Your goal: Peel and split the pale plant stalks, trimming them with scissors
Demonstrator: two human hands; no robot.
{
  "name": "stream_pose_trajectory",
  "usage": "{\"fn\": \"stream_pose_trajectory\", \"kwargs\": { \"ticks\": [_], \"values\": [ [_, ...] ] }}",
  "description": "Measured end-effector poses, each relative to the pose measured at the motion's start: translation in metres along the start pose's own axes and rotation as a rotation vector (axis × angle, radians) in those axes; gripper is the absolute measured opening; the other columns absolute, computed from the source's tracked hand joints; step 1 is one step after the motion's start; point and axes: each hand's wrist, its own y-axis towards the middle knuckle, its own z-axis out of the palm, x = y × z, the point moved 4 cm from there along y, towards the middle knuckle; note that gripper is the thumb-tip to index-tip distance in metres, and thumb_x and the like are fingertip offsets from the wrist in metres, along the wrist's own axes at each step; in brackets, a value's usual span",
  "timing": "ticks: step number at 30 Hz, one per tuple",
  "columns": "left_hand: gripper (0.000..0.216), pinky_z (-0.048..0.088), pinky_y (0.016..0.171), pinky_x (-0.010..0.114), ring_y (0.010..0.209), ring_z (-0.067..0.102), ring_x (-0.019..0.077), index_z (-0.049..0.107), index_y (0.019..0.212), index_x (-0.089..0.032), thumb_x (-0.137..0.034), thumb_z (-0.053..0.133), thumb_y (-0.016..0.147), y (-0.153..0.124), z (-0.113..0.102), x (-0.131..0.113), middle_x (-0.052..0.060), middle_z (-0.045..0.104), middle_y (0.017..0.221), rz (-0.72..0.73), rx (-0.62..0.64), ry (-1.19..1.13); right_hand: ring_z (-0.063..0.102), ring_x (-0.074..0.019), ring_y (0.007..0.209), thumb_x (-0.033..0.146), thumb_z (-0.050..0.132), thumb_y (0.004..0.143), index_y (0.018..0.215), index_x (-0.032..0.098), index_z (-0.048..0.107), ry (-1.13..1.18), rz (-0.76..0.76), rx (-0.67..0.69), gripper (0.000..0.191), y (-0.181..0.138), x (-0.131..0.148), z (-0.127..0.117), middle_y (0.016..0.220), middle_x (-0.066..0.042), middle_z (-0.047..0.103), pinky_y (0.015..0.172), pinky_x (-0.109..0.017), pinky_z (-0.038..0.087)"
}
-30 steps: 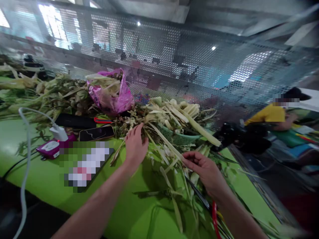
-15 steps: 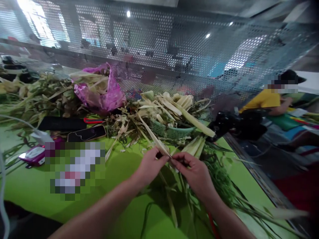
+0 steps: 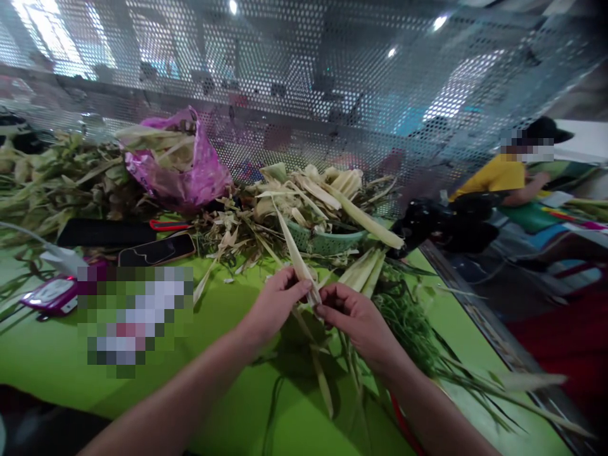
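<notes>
My left hand [image 3: 275, 304] and my right hand [image 3: 354, 320] meet above the green table [image 3: 223, 380], both pinched on a long pale husk strip [image 3: 294, 253] that slants up and away to the left. Thin leaves hang below my hands. Just behind them stands a green basket [image 3: 327, 242] piled with pale stalks [image 3: 361, 218]. More pale stalks [image 3: 363, 272] lie beside the basket, close to my right hand.
A pink plastic bag [image 3: 190, 171] of husks and a heap of green husks [image 3: 61, 183] lie at the back left. A phone [image 3: 156, 250], a black case [image 3: 104, 233] and a pink device [image 3: 50, 294] lie left. A perforated metal screen [image 3: 304, 95] stands behind. A person in yellow [image 3: 503, 180] sits at the right.
My left hand left the husk pile and came to my right hand. Both hands now pinch the husk strip and hold it a little higher. The view shifted slightly.
</notes>
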Motion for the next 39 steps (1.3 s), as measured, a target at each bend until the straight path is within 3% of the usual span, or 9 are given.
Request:
{"fn": "stream_pose_trajectory", "kwargs": {
  "ticks": [5, 10, 15, 17, 21, 29, 33, 36, 39],
  "values": [
    [0.021, 0.045, 0.076, 0.027, 0.079, 0.058, 0.0145, 0.064, 0.09, -0.013, -0.026, 0.064, 0.074, 0.0, -0.003, -0.001, 0.004, 0.065, 0.085, -0.033, 0.025, 0.079, 0.049, -0.0132, 0.066, 0.027, 0.061, 0.078, 0.081, 0.018, 0.06, -0.173, -0.087, -0.056, 0.01, -0.003, 0.008, -0.003, 0.07, 0.002, 0.056, 0.061, -0.024, 0.039],
    [0.024, 0.043, 0.066, 0.028, 0.068, 0.057, 0.0149, 0.064, 0.078, -0.014, -0.037, 0.057, 0.08, -0.003, -0.018, -0.017, 0.003, 0.063, 0.071, -0.09, 0.005, 0.265, 0.054, -0.0155, 0.067, 0.027, 0.053, 0.084, 0.087, 0.02, 0.061, -0.437, -0.209, -0.265, 0.011, -0.007, 0.024, -0.028, 0.074, 0.0, 0.06, 0.063, -0.026, 0.041],
    [0.023, 0.043, 0.071, 0.025, 0.079, 0.055, 0.0127, 0.055, 0.1, -0.019, -0.031, 0.06, 0.081, -0.022, -0.053, -0.07, 0.002, 0.059, 0.092, 0.606, -0.696, 0.37, 0.061, -0.0191, 0.081, 0.024, 0.054, 0.085, 0.09, 0.021, 0.066, -0.736, -0.402, -0.432, 0.014, -0.016, 0.053, -0.052, 0.089, -0.004, 0.068, 0.075, -0.03, 0.044],
    [0.027, 0.042, 0.081, 0.03, 0.092, 0.055, 0.0158, 0.055, 0.105, -0.019, -0.028, 0.062, 0.08, -0.024, -0.039, -0.075, 0.004, 0.06, 0.103, 0.737, -0.573, 0.584, 0.062, -0.0195, 0.084, 0.022, 0.055, 0.084, 0.089, 0.021, 0.067, -0.778, -0.44, -0.39, 0.014, -0.018, 0.064, -0.047, 0.09, -0.004, 0.069, 0.077, -0.03, 0.045],
    [0.016, 0.038, 0.081, 0.035, 0.09, 0.059, 0.0189, 0.062, 0.098, -0.024, -0.029, 0.058, 0.084, -0.018, 0.002, -0.054, 0.001, 0.068, 0.095, 0.65, 0.006, 0.979, 0.064, -0.0176, 0.08, 0.018, 0.056, 0.082, 0.087, 0.021, 0.069, -0.767, -0.48, -0.325, 0.014, -0.019, 0.079, -0.025, 0.086, -0.002, 0.07, 0.073, -0.028, 0.047],
    [0.011, 0.035, 0.076, 0.033, 0.086, 0.058, 0.0192, 0.062, 0.089, -0.021, -0.021, 0.051, 0.086, -0.015, 0.001, -0.042, 0.002, 0.068, 0.091, 0.623, 0.047, 1.066, 0.062, -0.0162, 0.077, 0.022, 0.056, 0.084, 0.087, 0.02, 0.068, -0.598, -0.453, -0.32, 0.012, -0.023, 0.072, -0.008, 0.083, -0.002, 0.068, 0.071, -0.028, 0.047],
    [0.008, 0.035, 0.07, 0.03, 0.078, 0.056, 0.0176, 0.058, 0.084, -0.019, -0.022, 0.051, 0.086, -0.014, -0.003, -0.041, 0.002, 0.065, 0.082, 0.598, 0.039, 1.045, 0.059, -0.0141, 0.076, 0.025, 0.057, 0.085, 0.115, 0.022, 0.059, -0.592, -0.438, -0.397, 0.031, -0.041, 0.07, -0.023, 0.103, -0.004, 0.065, 0.071, -0.027, 0.048],
    [0.012, 0.035, 0.066, 0.028, 0.074, 0.054, 0.0164, 0.057, 0.084, -0.018, -0.025, 0.047, 0.088, -0.011, -0.014, -0.044, 0.002, 0.062, 0.079, 0.573, -0.069, 0.99, 0.061, -0.0158, 0.077, 0.029, 0.056, 0.085, 0.12, 0.024, 0.055, -0.748, -0.315, -0.45, 0.035, -0.071, 0.056, -0.047, 0.108, -0.005, 0.063, 0.073, -0.03, 0.049],
    [0.016, 0.035, 0.064, 0.026, 0.069, 0.05, 0.0141, 0.055, 0.083, -0.018, -0.029, 0.045, 0.089, -0.012, -0.021, -0.048, 0.001, 0.058, 0.075, 0.559, -0.107, 0.892, 0.063, -0.0224, 0.084, 0.031, 0.054, 0.084, 0.103, 0.024, 0.063, -0.979, -0.063, -0.305, 0.022, -0.106, 0.022, -0.065, 0.097, -0.006, 0.066, 0.074, -0.036, 0.05]
  ]
}}
